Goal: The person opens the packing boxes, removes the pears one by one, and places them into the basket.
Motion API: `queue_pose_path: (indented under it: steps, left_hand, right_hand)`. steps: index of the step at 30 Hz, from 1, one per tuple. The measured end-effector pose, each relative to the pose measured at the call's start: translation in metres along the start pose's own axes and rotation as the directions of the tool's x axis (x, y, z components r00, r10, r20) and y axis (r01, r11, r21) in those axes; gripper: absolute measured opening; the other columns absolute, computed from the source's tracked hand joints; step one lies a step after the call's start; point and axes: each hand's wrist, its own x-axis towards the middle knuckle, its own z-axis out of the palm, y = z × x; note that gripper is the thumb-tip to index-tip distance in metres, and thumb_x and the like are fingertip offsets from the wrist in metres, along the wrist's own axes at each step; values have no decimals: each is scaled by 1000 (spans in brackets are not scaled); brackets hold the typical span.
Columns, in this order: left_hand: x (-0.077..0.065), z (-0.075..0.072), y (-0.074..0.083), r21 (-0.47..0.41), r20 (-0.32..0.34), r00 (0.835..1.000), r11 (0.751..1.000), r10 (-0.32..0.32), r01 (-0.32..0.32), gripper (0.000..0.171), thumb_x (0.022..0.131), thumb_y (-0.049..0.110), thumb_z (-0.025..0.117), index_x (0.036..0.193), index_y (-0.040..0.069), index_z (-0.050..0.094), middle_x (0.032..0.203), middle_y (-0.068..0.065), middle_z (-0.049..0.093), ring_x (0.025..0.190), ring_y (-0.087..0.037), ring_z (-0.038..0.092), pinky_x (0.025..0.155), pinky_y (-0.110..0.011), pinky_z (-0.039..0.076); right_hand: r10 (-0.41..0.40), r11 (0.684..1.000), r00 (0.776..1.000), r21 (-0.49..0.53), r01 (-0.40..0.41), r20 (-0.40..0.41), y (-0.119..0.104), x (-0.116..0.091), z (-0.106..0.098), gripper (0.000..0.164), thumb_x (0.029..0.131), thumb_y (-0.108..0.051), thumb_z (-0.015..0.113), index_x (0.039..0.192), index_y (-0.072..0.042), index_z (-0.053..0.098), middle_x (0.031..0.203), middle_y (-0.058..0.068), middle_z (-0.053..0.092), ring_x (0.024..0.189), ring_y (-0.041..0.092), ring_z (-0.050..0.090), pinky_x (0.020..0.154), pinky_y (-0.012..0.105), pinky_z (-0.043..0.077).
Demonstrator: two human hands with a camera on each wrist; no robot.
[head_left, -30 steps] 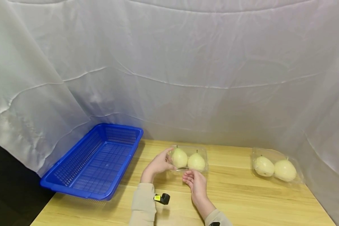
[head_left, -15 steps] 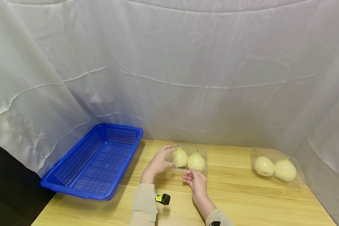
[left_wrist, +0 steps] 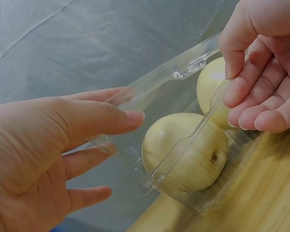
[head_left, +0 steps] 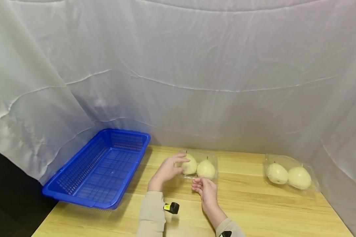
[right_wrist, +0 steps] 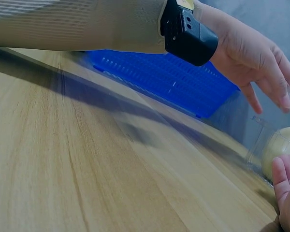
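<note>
left hand [head_left: 167,170] pinching clear box [head_left: 197,158], right hand [head_left: 208,193] pinching its rim [left_wrist: 203,122]; pale pears [head_left: 206,170] inside

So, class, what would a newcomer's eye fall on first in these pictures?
Probably the big blue basket at the left of the wooden table. Next, at back centre, the left grip and right grip on a clear box holding two pale pears. A second clear box with two more pears lies at the right.

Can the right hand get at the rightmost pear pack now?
Probably not immediately: the right hand pinches the edge of the middle pack. If it let go, the rightmost pack looks reachable, with nothing visible between.
</note>
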Motion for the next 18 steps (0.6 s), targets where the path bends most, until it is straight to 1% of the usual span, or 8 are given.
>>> queue_pose_path:
  steps: [3,6,9,13,15,18]
  left_hand:
    - [1,-1,2,8,-19,1000,1000,19,-18,35,87,6,68,122,11,68,148,-13,48,141,-33,39,117,-53,29]
    - [2,-1,3,9,-35,999,1000,26,-26,34,89,9,67,123,10,67,148,-13,48,140,-33,41,117,-53,29]
    - [3,-1,2,15,-82,997,1000,12,-10,35,92,17,65,127,13,64,146,-11,51,138,-32,44,116,-54,31]
    - [3,-1,0,25,-153,988,1000,-5,9,37,93,24,64,129,16,63,141,-7,56,134,-30,49,113,-53,36]
    - [3,-1,-1,18,-162,987,1000,-8,11,37,92,24,65,128,16,64,140,-6,57,133,-29,50,113,-53,36]
    - [3,-1,-2,9,-159,987,1000,-15,17,37,92,23,65,128,16,64,140,-7,57,133,-29,50,113,-51,36]
  right_hand:
    - [0,1000,1000,1,0,1,-2,0,0,26,96,-6,44,89,9,64,76,5,68,66,15,66,66,26,59]
    - [-1,1000,1000,1,1,3,-2,0,0,26,95,-5,44,89,9,64,76,5,68,67,15,66,66,26,59]
    - [-1,1000,1000,5,1,1,-2,0,0,26,95,-5,43,88,8,64,76,5,68,67,15,66,67,27,59]
    - [3,1000,1000,9,-3,-1,-1,0,1,26,94,-3,42,84,5,65,75,4,68,67,15,65,67,27,59]
    - [5,1000,1000,7,-5,-2,-1,-1,1,26,94,-3,42,83,4,65,75,4,68,67,15,65,67,27,59]
    - [9,1000,1000,9,-9,-6,0,-1,0,26,94,-4,43,83,3,65,74,4,68,66,15,65,67,27,59]
